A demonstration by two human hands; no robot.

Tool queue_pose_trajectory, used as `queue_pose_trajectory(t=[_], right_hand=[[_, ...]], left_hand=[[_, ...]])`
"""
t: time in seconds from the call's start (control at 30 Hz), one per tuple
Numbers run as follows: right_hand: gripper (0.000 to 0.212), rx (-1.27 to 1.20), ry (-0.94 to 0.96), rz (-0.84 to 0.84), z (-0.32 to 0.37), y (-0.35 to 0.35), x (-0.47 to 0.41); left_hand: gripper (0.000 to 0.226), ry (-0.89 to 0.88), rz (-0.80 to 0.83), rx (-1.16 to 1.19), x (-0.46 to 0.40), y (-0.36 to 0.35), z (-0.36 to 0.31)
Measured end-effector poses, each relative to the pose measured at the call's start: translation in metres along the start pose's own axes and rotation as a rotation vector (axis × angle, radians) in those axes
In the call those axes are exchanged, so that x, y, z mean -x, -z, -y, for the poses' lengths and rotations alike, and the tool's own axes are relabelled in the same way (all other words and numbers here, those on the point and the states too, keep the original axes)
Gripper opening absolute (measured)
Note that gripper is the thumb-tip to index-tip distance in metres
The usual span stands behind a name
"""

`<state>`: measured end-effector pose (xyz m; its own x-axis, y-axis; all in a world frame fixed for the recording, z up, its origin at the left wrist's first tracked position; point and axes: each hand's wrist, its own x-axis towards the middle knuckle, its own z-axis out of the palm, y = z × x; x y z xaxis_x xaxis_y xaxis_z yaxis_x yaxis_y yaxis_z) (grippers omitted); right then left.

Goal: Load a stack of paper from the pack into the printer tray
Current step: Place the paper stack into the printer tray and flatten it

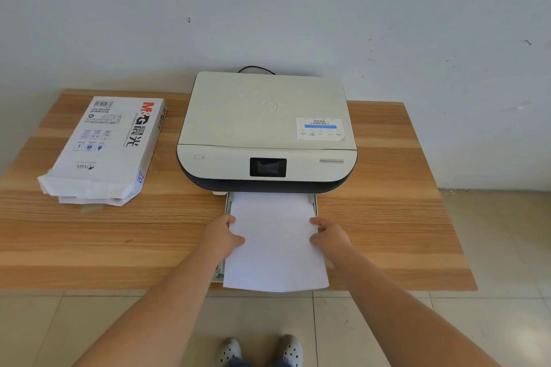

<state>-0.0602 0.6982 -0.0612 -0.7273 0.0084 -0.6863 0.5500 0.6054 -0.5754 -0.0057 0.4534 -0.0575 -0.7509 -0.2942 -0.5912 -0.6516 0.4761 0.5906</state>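
Item: paper stack [275,243], lying partway in the printer tray [227,202], near end overhanging the bench [387,217]. Left hand [222,237] and right hand [329,235] fingers pinch its side edges. Risk: uneven push skews or buckles sheets against the guides; loosened hold fans the stack.

bare forearms, no sleeves in view; pale perforated clogs [258,350] on both feet

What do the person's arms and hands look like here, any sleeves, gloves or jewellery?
Both forearms are bare, with no sleeves in view. The left hand and right hand wear no gloves, and no watch, bracelet or ring shows. The fingers are partly hidden from view.
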Motion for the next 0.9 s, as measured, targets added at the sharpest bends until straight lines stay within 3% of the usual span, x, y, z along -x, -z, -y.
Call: queue_pose_trajectory(t=[0.4,0.63,0.9], right_hand=[[0.051,-0.012,0.026,-0.052,0.011,-0.005,-0.009],[0.049,0.104,0.123,-0.115,0.013,-0.011,-0.007],[0.043,0.147,0.19,-0.099,0.009,-0.008,-0.011]], left_hand=[[0.056,-0.002,-0.09,-0.016,-0.012,0.0,-0.007],[0.046,-0.037,-0.169,-0.05,-0.017,-0.004,-0.007],[0.048,-0.076,-0.163,-0.034,-0.018,0.002,-0.008]])
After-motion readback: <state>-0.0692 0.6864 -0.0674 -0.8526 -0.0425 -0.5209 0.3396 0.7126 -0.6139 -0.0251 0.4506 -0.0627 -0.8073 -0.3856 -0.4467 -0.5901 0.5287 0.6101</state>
